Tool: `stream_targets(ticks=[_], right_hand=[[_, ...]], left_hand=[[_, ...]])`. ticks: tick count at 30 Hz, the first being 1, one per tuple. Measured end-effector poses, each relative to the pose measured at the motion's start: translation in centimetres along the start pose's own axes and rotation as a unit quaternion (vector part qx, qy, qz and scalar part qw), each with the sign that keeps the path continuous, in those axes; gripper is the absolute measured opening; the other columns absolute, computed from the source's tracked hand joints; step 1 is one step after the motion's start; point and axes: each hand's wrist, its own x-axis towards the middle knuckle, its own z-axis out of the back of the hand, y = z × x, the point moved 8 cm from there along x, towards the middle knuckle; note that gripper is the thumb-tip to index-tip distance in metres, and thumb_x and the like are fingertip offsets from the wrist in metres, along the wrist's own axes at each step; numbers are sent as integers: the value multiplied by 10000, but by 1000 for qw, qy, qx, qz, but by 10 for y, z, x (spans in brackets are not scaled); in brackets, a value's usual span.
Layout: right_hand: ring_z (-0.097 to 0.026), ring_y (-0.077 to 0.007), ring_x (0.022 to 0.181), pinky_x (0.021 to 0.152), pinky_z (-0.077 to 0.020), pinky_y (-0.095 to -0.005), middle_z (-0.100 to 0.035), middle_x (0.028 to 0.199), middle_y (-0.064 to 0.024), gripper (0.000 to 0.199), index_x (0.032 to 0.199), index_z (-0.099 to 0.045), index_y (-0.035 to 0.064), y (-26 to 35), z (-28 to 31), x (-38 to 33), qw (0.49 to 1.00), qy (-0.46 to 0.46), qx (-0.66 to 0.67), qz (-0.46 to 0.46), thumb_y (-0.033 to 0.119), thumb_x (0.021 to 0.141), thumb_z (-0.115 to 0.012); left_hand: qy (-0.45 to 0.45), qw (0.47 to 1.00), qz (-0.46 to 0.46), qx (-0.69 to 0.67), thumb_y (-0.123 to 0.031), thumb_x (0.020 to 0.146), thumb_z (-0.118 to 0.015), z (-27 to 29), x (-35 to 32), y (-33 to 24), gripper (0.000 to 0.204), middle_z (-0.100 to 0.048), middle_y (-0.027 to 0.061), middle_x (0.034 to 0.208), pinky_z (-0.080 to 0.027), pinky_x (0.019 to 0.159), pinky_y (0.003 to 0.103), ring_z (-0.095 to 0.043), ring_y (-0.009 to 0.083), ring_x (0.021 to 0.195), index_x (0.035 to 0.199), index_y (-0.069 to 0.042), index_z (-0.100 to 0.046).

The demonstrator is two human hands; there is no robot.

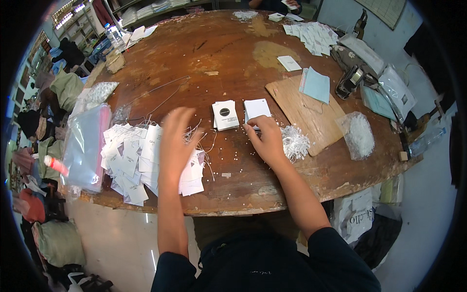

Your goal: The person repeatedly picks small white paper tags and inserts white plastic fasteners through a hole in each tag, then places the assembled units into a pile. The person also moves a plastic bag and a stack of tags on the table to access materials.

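Observation:
My left hand [179, 134] is smeared by motion above the right side of a loose heap of white printed tags [129, 155]. Thin white strings [206, 141] stick out beside it; whether it holds any is unclear. My right hand [266, 140] has its thumb and fingers drawn together at the near edge of a stack of plain white cards [256, 108]. What sits between those fingertips is too small to make out. Left of that stack lies a neat pile of white tags with a black circle [225, 115]. A bundle of white string loops [295, 142] rests beside my right wrist.
Clear plastic sleeves [85, 146] lie at the left edge of the wooden table [194, 63]. On the right are a wooden board [304, 109], pale blue cards [316, 85], a bag of white pieces [359, 136] and a tape dispenser [351, 80]. Another person's hand [292, 4] shows across the table.

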Motion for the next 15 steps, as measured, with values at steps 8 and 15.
stream_targets(ticks=[8,15], right_hand=[[-588,-318,827,725,-461,-397,-637,865,-127,78,869,-648,9,7,20,2,996,-46,-50,59,50,823,-695],[-593,-309,778,702,-460,-395,-635,816,-114,73,840,-648,11,13,18,4,996,-35,-25,77,57,817,-700]], left_hand=[[312,946,-75,-47,-337,584,-896,-131,71,1,932,-504,193,1377,-399,1066,426,-470,357,1288,1391,-100,-494],[365,926,4,-94,-458,655,-849,-139,86,26,909,-558,187,1341,-415,1052,389,-534,328,1242,1388,-49,-499]])
